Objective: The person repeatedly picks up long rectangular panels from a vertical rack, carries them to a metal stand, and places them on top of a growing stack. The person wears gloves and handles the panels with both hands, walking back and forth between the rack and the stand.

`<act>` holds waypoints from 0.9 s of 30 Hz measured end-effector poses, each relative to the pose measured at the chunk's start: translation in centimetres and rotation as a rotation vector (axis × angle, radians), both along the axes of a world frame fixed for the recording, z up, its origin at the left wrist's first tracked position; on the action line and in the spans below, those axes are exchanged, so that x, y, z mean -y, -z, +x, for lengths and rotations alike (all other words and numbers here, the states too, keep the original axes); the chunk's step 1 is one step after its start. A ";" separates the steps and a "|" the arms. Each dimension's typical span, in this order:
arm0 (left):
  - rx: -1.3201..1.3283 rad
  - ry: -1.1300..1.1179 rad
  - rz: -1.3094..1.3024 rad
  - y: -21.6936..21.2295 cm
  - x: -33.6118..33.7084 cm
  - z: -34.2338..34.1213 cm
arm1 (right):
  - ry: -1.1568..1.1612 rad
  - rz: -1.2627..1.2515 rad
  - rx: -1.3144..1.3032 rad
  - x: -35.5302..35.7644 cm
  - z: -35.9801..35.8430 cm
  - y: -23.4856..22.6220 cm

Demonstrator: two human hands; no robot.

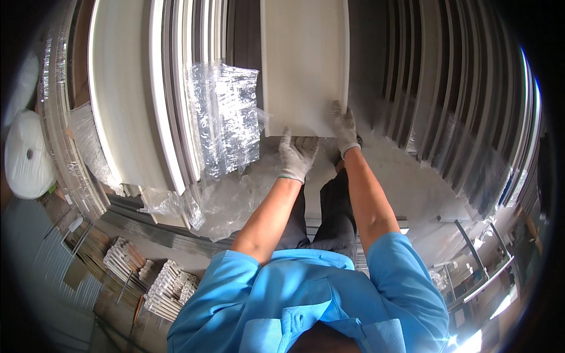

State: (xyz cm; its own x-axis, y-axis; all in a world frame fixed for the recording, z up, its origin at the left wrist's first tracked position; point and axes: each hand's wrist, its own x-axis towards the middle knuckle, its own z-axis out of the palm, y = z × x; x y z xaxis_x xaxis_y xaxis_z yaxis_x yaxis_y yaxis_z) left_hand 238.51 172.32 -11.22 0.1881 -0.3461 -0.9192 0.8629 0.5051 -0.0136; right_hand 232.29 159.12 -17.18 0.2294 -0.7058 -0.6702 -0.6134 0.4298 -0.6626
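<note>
A long, pale flat panel (305, 70) with narrow raised side edges runs away from me at the centre. My left hand (297, 156), in a light work glove, is at its near end, thumb up against the face and fingers bent at the bottom edge. Also gloved, my right hand (346, 126) grips the near right corner, its fingers along the side edge. What the fingers do behind the panel is hidden. Clear plastic film (226, 117) hangs in a crinkled sheet just left of the panel.
More pale panels (123, 88) stand in a row on the left. Dark-and-light panel stacks (435, 76) line the right, partly wrapped in film. Loose film (235, 197) lies by my legs. A white roll (28, 154) is far left, bundled rods (170, 288) lower left, a metal frame (477, 265) lower right.
</note>
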 end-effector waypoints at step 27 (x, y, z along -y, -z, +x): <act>1.204 1.743 0.792 3.6 -8.5 3.9 | -0.113 0.180 -0.098 -4.0 -9.6 -0.3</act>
State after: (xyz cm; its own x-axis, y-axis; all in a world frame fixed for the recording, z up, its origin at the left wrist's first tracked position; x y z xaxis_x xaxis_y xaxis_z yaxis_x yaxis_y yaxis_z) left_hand 242.41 180.78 -14.85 0.6012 -0.4787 -0.6398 -0.2197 -0.8689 0.4436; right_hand 222.70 163.14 -16.83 0.2278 -0.5465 -0.8059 -0.7222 0.4603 -0.5163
